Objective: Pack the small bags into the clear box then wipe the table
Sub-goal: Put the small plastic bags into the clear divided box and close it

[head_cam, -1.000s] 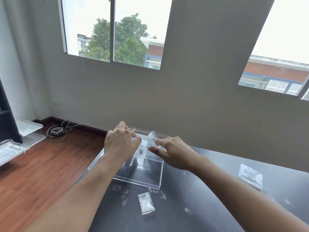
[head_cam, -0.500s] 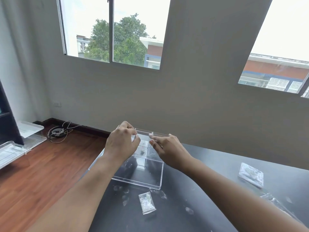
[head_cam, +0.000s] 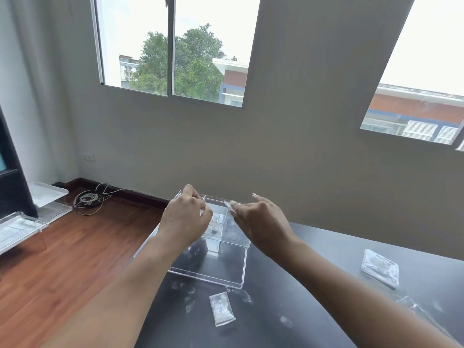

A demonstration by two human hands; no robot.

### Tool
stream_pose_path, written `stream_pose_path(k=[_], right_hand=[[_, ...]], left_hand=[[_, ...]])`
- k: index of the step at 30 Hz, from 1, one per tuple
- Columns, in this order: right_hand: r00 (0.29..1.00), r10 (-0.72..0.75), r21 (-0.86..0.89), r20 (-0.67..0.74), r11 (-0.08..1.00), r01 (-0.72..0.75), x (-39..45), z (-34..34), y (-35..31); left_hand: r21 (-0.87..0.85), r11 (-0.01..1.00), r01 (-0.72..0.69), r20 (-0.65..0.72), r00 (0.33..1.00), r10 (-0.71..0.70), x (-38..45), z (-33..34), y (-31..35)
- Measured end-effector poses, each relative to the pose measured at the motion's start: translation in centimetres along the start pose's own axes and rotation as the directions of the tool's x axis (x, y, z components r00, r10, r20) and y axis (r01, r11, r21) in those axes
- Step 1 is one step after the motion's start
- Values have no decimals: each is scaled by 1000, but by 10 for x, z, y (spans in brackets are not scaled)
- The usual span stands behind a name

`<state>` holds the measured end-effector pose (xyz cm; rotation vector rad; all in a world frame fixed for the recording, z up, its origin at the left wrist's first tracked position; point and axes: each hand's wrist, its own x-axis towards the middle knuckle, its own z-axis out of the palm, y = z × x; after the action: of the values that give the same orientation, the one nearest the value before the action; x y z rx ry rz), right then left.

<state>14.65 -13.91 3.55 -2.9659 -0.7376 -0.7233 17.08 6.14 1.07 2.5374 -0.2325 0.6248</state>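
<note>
clear box (head_cam: 211, 270) under both hands, small bag (head_cam: 222, 308) nearer (untouched)

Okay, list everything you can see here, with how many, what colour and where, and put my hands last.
clear box: one, transparent, with dividers, at the table's left end
small bag near the box: one, clear with pale contents, on the table in front of the box
small bag at right: one, clear with pale contents, on the table's right side
table: one, dark grey, smudged with pale marks
clear trays: several, transparent, on the floor at left
cables: one tangle, pale, on the floor by the wall
windows: two, white-framed, in the wall
left hand: fingers curled, at the box's far rim
right hand: fingers extended, over the box
</note>
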Motion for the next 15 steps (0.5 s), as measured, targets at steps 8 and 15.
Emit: stream_pose_path(k=[8,15], right_hand=[[959,39,-6,280,999,-39,-4,9,-4],[937,46,83,346,993,-79,-8,14,2]], left_hand=[[-67,998,17,46,999,-14,2,-1,-1],[-34,993,-114,110,987,117,7,6,-6]])
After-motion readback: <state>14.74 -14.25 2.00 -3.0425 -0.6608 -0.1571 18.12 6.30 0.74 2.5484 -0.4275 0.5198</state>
